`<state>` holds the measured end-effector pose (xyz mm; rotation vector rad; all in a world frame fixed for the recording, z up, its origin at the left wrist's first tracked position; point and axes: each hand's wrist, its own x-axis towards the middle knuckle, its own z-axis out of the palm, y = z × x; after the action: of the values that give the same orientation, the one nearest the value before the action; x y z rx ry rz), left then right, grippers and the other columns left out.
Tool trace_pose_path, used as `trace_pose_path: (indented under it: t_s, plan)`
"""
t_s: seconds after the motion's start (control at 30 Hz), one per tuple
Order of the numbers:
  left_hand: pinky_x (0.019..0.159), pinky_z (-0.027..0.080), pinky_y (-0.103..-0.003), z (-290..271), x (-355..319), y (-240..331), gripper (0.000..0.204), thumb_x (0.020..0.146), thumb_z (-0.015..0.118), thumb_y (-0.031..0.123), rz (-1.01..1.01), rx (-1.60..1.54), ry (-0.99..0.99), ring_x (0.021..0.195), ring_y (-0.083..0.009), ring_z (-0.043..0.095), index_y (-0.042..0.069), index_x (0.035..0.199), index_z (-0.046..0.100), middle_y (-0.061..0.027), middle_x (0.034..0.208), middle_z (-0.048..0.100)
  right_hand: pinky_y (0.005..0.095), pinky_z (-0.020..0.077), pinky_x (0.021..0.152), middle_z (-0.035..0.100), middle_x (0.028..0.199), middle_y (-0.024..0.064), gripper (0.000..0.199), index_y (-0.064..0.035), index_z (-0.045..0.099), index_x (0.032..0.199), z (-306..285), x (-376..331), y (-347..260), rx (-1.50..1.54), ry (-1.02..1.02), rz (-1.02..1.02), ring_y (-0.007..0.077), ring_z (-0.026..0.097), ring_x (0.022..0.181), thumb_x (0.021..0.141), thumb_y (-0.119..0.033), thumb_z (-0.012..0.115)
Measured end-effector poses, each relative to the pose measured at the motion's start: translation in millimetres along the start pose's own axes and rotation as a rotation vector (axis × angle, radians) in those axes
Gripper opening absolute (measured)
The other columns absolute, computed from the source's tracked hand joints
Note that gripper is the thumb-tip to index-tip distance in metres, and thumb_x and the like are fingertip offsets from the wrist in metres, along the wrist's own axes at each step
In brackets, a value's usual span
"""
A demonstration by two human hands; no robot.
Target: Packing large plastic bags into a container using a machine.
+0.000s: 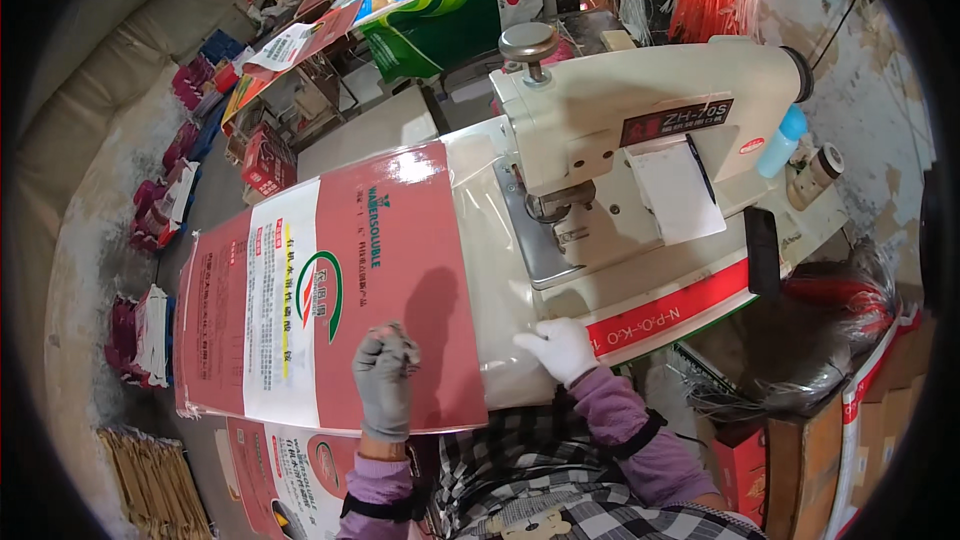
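A large red-and-white printed sack [420,230] lies flat on the table in front of me, a pale see-through plastic strip [490,240] along its right side. Over the sack's near part is my left hand [385,380], in a grey glove with dirty fingertips. Its fingers are curled closed, and anything inside them is hidden. My right hand [562,350], gloved in white, rests at the near end of the plastic strip with thumb and fingers apart. A cream sewing machine [620,105] stands on the right; its needle area and metal plate [545,250] adjoin the strip.
A white paper [685,200] hangs on the machine, with a blue bottle [783,140] and a thread cone [820,172] behind. More printed sacks [290,470] lie below the table edge. Folded bundles [140,340] line the left wall. Cardboard boxes [805,460] stand at lower right.
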<state>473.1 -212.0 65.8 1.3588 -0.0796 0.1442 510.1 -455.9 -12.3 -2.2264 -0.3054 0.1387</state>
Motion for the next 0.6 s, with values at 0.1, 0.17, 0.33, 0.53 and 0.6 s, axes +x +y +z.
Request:
trace_pose_path:
  t_s: [0.1,0.17,0.33,0.53,0.6]
  plan:
    - [0.076,0.048,-0.021,39,-13,1,0.008,0.088,0.063,0.002,-0.197,0.127,0.075,0.082,-0.0104,0.059,0.002,0.097,0.062,-0.0026,0.084,0.064,0.0365,0.0440,0.057,0.057,0.064,0.0149,0.031,0.0001,0.060,0.071,-7,9,-45,0.648,-0.113,-0.069,0.0189,0.053,0.057,0.088,-0.026,0.062]
    - [0.074,0.048,-0.021,52,-11,-5,0.006,0.089,0.063,0.003,-0.276,0.197,0.020,0.080,-0.0094,0.058,0.002,0.095,0.062,-0.0023,0.085,0.064,0.0355,0.0436,0.056,0.056,0.063,0.0141,0.027,0.0001,0.060,0.071,5,11,-47,0.563,-0.065,-0.059,0.0173,0.052,0.056,0.086,-0.022,0.065]
    - [0.057,0.045,-0.019,38,-7,-21,0.004,0.091,0.060,0.002,-0.518,0.094,-0.056,0.064,-0.0050,0.055,0.001,0.093,0.062,-0.0002,0.078,0.061,0.0246,0.0335,0.046,0.052,0.059,-0.0035,0.029,-0.0068,0.061,0.067,20,4,-58,1.081,-0.222,0.427,0.0061,0.043,0.050,0.087,-0.025,0.072]
    - [0.058,0.045,-0.020,33,-1,-27,0.010,0.090,0.051,-0.003,-0.489,0.202,-0.164,0.062,-0.0067,0.053,0.001,0.087,0.059,-0.0023,0.078,0.062,0.0239,0.0314,0.045,0.046,0.056,-0.0049,0.037,-0.0091,0.053,0.060,18,-7,-67,1.051,0.001,0.434,0.0042,0.042,0.050,0.089,-0.025,0.069]
    - [0.058,0.044,-0.020,27,-5,-34,0.010,0.091,0.051,-0.002,-0.353,0.018,-0.026,0.063,-0.0057,0.052,0.002,0.091,0.060,0.0003,0.077,0.059,0.0252,0.0325,0.045,0.044,0.054,-0.0026,0.037,-0.0080,0.052,0.059,21,-6,-55,0.957,0.073,0.361,0.0051,0.042,0.049,0.089,-0.022,0.068]
